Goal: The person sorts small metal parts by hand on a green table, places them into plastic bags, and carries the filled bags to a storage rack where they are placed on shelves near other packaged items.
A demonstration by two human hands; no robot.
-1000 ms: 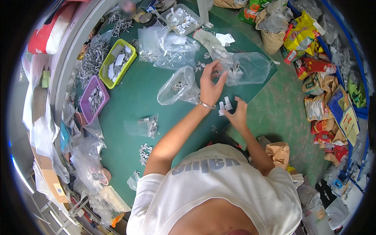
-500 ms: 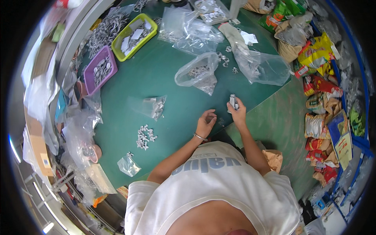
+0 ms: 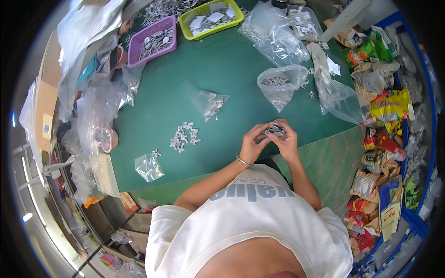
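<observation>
Close to the table's near edge, my two hands meet around a small bundle of silvery metal pieces (image 3: 276,129). My right hand (image 3: 287,140) wraps the bundle from the right. From the left, my left hand (image 3: 253,142), with a bracelet at its wrist, has its fingers closed against it. The exact kind of the pieces is too small to make out. Ahead of my hands stands an open clear plastic bag (image 3: 281,88) of small metal parts. To the left lie a loose pile of little metal parts (image 3: 184,137) and a clear bag with larger silvery pieces (image 3: 213,104).
A purple basket (image 3: 174,41) and a yellow-green basket (image 3: 186,33) hold metal parts along the far side. Large clear bags (image 3: 273,32) lie at the back, and a small clear bag (image 3: 149,167) at the near left. Colourful packages (image 3: 389,104) line a blue rack on the right.
My left hand has come over to the right hand and now touches the bundle, which was in the right hand alone. The whole view has turned and shifted.
</observation>
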